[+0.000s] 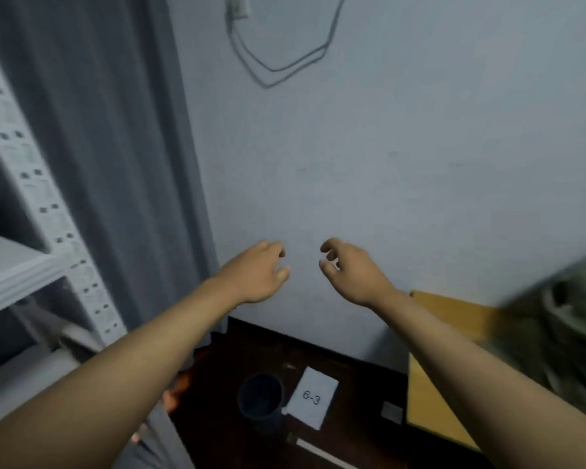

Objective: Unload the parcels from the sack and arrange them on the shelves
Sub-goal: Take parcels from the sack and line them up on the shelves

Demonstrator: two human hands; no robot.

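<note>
Both my arms reach forward toward a bare pale wall. My left hand (257,272) and my right hand (349,269) hover side by side with fingers loosely curled and apart, holding nothing. A white metal shelf (11,265) stands at the far left, its board bare where it shows. A blurred green mass (565,319), which may be the sack, sits at the right edge on a yellow wooden surface (454,316). No parcel is clearly visible.
A grey curtain (109,157) hangs left of the wall. On the dark floor below stand a dark blue bucket (259,397) and a white paper marked 6-3 (313,397). A wall socket with a looping cable (285,62) is high up.
</note>
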